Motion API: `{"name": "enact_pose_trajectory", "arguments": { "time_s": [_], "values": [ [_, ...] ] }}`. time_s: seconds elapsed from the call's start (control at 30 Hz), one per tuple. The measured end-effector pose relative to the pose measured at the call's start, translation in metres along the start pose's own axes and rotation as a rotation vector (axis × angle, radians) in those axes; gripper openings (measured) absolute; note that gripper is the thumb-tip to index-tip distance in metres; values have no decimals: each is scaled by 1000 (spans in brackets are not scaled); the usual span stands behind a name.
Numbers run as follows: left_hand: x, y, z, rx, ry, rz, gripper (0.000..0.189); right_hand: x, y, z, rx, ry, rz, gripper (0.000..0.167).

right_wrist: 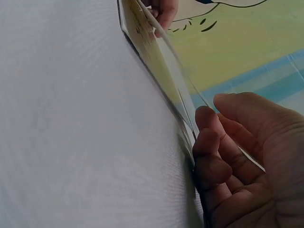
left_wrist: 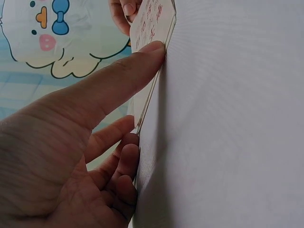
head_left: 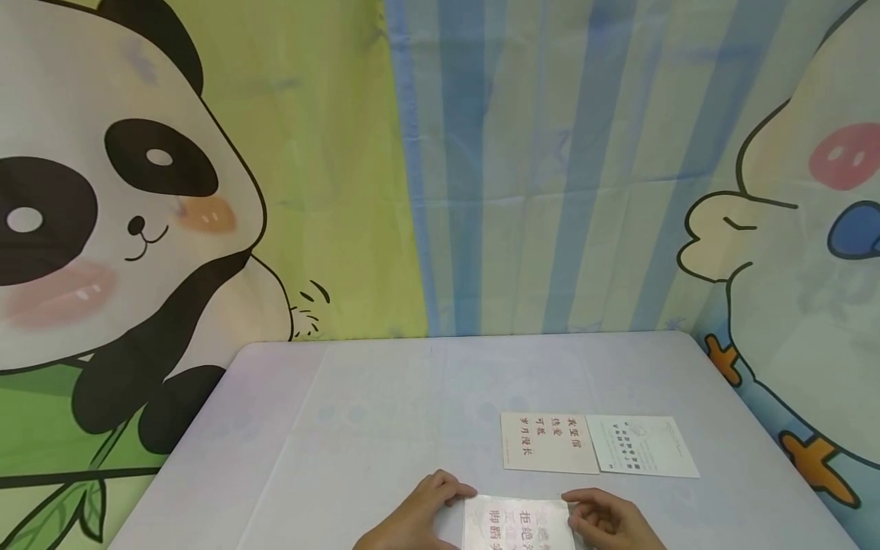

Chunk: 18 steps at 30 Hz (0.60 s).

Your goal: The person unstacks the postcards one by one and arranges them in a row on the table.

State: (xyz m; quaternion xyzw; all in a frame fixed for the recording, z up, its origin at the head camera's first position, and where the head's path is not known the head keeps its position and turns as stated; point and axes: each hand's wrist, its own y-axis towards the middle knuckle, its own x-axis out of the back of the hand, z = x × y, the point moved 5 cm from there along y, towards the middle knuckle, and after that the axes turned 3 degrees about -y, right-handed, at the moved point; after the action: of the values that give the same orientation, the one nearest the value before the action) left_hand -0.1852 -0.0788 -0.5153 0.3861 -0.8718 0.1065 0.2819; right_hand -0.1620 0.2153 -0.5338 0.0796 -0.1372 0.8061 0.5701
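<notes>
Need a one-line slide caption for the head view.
A left hand and a right hand at opposite edges of a red-lettered card, two printed cards lying beyond on the table.

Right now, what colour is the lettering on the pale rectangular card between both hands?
Red lettering; clearest in the left wrist view.

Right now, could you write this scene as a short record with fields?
Left hand: touches left edge of the printed packet
Right hand: holds clear film at the packet's right edge
Cards: cream card, white card, side by side beyond the packet
Surface: pale table
Backdrop: panda picture at left, striped cloth at centre
Cut off: packet's near end, head view
</notes>
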Motion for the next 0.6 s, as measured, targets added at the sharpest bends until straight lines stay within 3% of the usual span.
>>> {"name": "enact_pose_trajectory", "arguments": {
  "time_s": [0.37, 0.6],
  "values": [
    [0, 0, 0, 5, -1, 11, 75, 1, 1, -3, -65, 68, -53, 39],
    [-2, 0, 2, -32, -18, 18, 73, 1, 0, -3, -82, 97, -73, 38]
  ]
}}
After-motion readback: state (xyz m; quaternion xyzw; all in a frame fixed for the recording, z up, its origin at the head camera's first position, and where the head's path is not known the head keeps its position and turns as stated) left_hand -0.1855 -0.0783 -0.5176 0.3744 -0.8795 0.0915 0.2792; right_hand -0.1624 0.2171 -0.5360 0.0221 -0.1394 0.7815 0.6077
